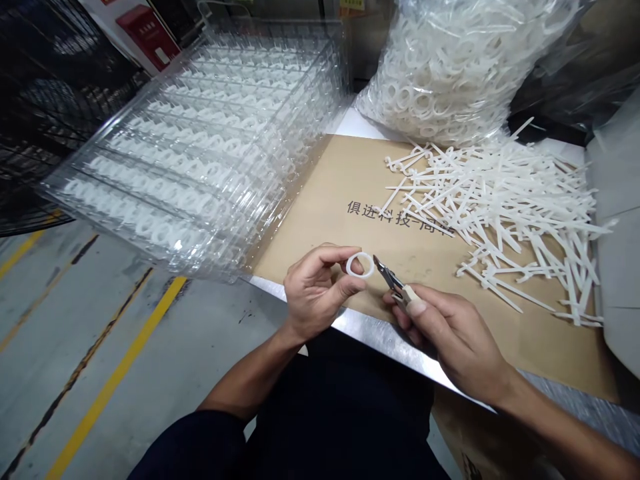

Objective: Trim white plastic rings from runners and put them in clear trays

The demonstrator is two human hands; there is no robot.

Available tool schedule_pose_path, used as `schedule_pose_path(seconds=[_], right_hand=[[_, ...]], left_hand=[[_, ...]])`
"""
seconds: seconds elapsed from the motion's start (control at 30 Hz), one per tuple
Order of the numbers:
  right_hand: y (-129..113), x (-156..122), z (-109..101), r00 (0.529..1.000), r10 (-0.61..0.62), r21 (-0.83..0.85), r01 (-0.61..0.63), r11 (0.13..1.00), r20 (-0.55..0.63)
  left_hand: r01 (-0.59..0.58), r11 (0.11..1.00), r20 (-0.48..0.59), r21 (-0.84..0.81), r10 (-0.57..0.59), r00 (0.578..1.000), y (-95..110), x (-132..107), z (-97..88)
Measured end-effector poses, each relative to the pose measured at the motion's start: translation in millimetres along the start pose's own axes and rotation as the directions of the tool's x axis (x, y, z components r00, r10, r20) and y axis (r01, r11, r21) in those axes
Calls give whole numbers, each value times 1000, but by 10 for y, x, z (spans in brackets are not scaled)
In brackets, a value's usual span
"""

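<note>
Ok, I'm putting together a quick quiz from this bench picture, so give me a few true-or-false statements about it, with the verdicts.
1. The left hand holds a white plastic ring between thumb and fingers. True.
2. The right hand is empty. False: it holds small side cutters with a pale grip.
3. The clear plastic tray holds white rings in rows. True.
4. The bag of white plastic rings lies on the floor. False: it sits on the table, beyond the cardboard sheet.
5. Loose white plastic strips lie on the cardboard sheet. True.
</note>
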State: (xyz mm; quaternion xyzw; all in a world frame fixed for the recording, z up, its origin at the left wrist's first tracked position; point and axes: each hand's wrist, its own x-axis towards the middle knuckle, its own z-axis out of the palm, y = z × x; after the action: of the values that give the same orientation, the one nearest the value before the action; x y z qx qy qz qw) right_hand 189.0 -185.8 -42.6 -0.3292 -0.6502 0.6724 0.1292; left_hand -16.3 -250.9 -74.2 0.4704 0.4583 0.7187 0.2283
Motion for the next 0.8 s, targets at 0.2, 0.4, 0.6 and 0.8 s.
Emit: schedule_pose_path(seconds=[0.2,0.4,0.6,0.8], right_hand=[[10,-3,-3,1000,-4,-5,4,1000,-4],[-4,-8,-13,1000,-6,-14,6,1000,-1],[0,-15,-12,1000,-23,-7,23,1000,2],[-10,-17,-17,1000,-29,-9,30,1000,5]], left_hand=[[-25,1000,23,-18,25,999,34,27,21],[-72,997,27,25,71,997,37,37,21],[-78,994,20,75,76,997,21,27,17],[-97,991,11,94,97,995,20,29,16]])
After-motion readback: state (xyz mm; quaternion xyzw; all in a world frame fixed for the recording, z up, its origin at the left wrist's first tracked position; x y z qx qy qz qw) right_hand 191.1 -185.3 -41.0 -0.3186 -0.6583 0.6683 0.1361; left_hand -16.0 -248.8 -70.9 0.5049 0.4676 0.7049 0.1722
